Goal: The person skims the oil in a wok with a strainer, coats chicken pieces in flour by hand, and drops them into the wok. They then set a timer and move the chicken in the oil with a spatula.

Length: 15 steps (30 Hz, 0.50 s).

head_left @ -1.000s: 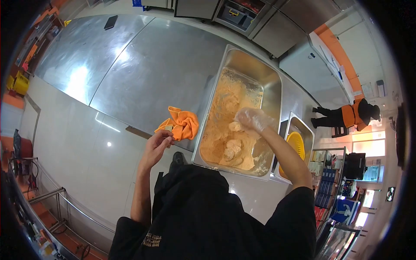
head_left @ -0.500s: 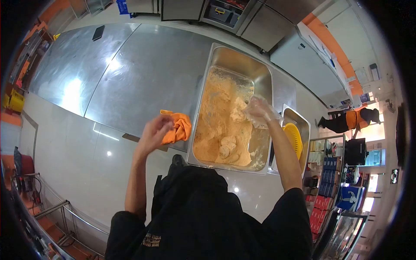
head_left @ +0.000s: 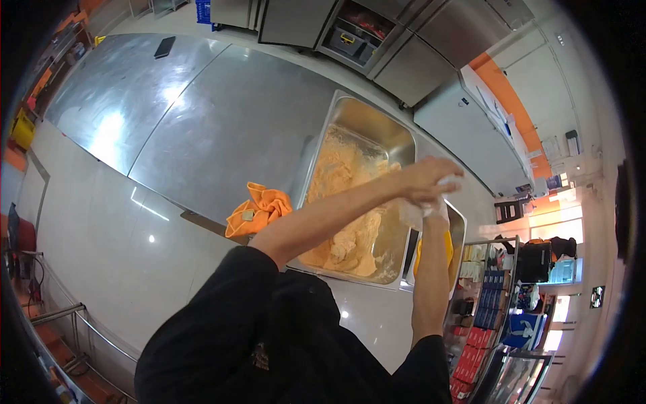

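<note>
My left hand (head_left: pixel 429 180) reaches across the steel pan (head_left: pixel 367 111) to my right hand, its fingers bent around the clear plastic glove there. My right hand (head_left: pixel 436 206) wears the glove and is mostly hidden behind the left one; its fingers do not show clearly. Both are above the pan's right edge. Inside the pan lies orange-tan breading flour (head_left: pixel 333 168), with pale coated pieces (head_left: pixel 343 248) near the front. An orange cloth (head_left: pixel 264 207) rests at the table edge, under my left forearm.
A smaller steel pan (head_left: pixel 459 225) with a yellow basket (head_left: pixel 422 252) stands to the right. A phone (head_left: pixel 165 47) lies on the steel table (head_left: pixel 235 114). Steel fridges (head_left: pixel 296 23) and a white chest freezer (head_left: pixel 457 128) stand behind. Shelves with boxes (head_left: pixel 481 343) are at right.
My left hand has left the orange cloth and crossed over to the gloved right hand. The right hand has lifted from the flour and moved right. The view has shifted.
</note>
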{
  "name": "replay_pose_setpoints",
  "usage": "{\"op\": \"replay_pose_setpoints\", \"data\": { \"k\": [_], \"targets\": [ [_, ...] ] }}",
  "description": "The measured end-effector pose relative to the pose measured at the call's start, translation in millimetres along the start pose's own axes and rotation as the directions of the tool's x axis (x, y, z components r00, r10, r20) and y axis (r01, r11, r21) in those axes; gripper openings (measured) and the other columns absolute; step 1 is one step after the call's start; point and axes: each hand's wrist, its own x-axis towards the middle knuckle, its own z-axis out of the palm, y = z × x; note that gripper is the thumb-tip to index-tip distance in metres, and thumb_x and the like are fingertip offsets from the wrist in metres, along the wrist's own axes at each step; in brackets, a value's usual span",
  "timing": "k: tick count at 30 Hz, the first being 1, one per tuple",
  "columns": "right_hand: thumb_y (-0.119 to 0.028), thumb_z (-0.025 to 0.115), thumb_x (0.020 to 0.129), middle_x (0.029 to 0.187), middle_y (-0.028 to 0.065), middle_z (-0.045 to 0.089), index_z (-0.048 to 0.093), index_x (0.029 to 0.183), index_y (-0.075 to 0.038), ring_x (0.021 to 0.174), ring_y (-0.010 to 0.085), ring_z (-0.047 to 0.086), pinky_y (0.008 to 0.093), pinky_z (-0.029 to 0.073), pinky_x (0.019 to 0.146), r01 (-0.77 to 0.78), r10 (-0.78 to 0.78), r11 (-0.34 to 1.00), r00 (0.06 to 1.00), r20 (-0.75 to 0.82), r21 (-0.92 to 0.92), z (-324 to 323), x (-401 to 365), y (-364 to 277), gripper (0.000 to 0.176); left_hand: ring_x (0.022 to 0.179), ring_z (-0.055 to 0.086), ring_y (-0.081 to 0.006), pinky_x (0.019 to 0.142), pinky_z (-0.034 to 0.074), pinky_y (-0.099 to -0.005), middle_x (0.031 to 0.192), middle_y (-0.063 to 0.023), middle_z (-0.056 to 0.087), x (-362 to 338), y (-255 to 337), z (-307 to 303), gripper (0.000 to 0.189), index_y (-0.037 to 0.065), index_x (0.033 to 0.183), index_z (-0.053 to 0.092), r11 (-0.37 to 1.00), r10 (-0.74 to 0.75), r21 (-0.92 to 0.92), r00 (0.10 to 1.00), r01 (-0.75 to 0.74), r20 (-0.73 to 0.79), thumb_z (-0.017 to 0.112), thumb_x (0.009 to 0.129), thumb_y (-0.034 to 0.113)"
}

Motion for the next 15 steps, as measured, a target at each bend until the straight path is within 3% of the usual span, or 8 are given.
{"op": "replay_pose_setpoints", "data": {
  "k": [3, 4, 5, 9, 10, 12, 13, 15],
  "targets": [
    [-0.026, 0.056, 0.079, 0.084, 0.0046, 0.056, 0.055, 0.095, -0.008, 0.078, 0.0207, 0.054, 0.0306, 0.043, 0.075, 0.055, -0.042, 0.933, 0.998, 0.045, -0.355, -13.8, -12.9, -20.8, 0.025, 0.105, 0.048, -0.0297, 0.091, 0.035, -0.0395, 0.108, -0.013, 0.055, 9.5, 8.9, -13.9, 0.025, 0.006, 0.098, 0.056, 0.994, 0.066, -0.079, 0.987, -0.078, -0.146, 0.052, 0.08, 0.024],
    [-0.029, 0.054, 0.079, 0.089, 0.0068, 0.055, 0.052, 0.099, -0.007, 0.083, 0.023, 0.053, 0.0316, 0.043, 0.076, -0.033, 0.055, 0.956, 0.996, 0.07, -0.293, -24.7, -19.6, -34.5, 0.03, 0.106, 0.047, -0.0298, 0.092, 0.034, -0.0401, 0.109, -0.0129, 0.054, 8.2, 14.6, -12.0, 0.029, 0.006, 0.099, 0.056, 0.993, 0.088, -0.054, 0.962, -0.106, -0.257, 0.05, 0.082, 0.028],
    [-0.031, 0.053, 0.08, 0.095, 0.009, 0.054, 0.05, 0.104, -0.006, 0.089, 0.0254, 0.052, 0.0327, 0.044, 0.078, -0.175, 0.191, 0.972, 0.977, 0.092, -0.159, -36.4, -33.2, -55.9, 0.035, 0.104, 0.048, -0.0292, 0.092, 0.034, -0.04, 0.106, -0.0131, 0.055, -7.1, -10.4, 20.1, 0.036, 0.006, 0.102, 0.054, 0.984, 0.098, 0.126, 0.978, -0.123, 0.184, 0.045, 0.084, 0.035],
    [-0.038, 0.051, 0.08, 0.104, 0.0121, 0.054, 0.046, 0.112, -0.004, 0.098, 0.0285, 0.052, 0.0349, 0.045, 0.081, -0.422, 0.41, 0.901, 0.903, 0.13, 0.095, -57.4, -39.8, -71.3, 0.046, 0.106, 0.046, -0.0293, 0.094, 0.031, -0.0375, 0.11, -0.0141, 0.051, -1.3, 21.2, -24.1, 0.043, 0.005, 0.107, 0.051, 0.974, 0.16, -0.14, 0.977, -0.18, -0.141, 0.041, 0.084, 0.04],
    [-0.039, 0.051, 0.08, 0.101, 0.0109, 0.056, 0.047, 0.111, -0.003, 0.096, 0.027, 0.053, 0.035, 0.045, 0.08, -0.501, 0.473, 0.846, 0.863, 0.174, 0.185, -47.9, -44.5, -60.6, 0.047, 0.106, 0.046, -0.0293, 0.094, 0.031, -0.0375, 0.11, -0.0141, 0.051, -4.5, 17.5, -10.8, 0.043, 0.005, 0.107, 0.051, 0.973, 0.153, -0.151, 0.979, -0.173, -0.137, 0.041, 0.084, 0.04],
    [-0.039, 0.051, 0.08, 0.102, 0.0106, 0.055, 0.047, 0.111, -0.003, 0.097, 0.0265, 0.053, 0.0346, 0.045, 0.08, -0.495, 0.468, 0.855, 0.865, 0.179, 0.155, -6.5, -55.2, -38.9, 0.047, 0.111, 0.042, -0.0298, 0.096, 0.029, -0.0383, 0.113, -0.0157, 0.049, -17.0, 9.7, 30.6, 0.043, 0.005, 0.108, 0.05, 0.975, 0.122, 0.156, 0.971, -0.155, 0.205, 0.039, 0.084, 0.038],
    [-0.038, 0.051, 0.08, 0.102, 0.0104, 0.055, 0.046, 0.112, -0.003, 0.097, 0.026, 0.052, 0.0342, 0.044, 0.08, -0.465, 0.44, 0.87, 0.882, 0.167, 0.162, -6.6, -54.9, -38.4, 0.047, 0.109, 0.044, -0.0283, 0.097, 0.027, -0.0409, 0.115, -0.0128, 0.047, -8.8, 6.1, 25.8, 0.038, 0.008, 0.109, 0.048, 0.976, 0.215, -0.035, 0.975, -0.213, 0.061, 0.049, 0.08, 0.032],
    [-0.037, 0.051, 0.081, 0.103, 0.01, 0.054, 0.045, 0.113, -0.003, 0.098, 0.0249, 0.051, 0.0333, 0.044, 0.081, -0.424, 0.399, 0.886, 0.903, 0.16, 0.189, -20.2, -53.5, -49.3, 0.047, 0.111, 0.042, -0.0286, 0.098, 0.025, -0.0417, 0.115, -0.0127, 0.047, -6.3, 9.2, 15.8, 0.039, 0.008, 0.11, 0.048, 0.983, 0.185, -0.005, 0.983, -0.185, 0.022, 0.049, 0.08, 0.033]
  ]
}}
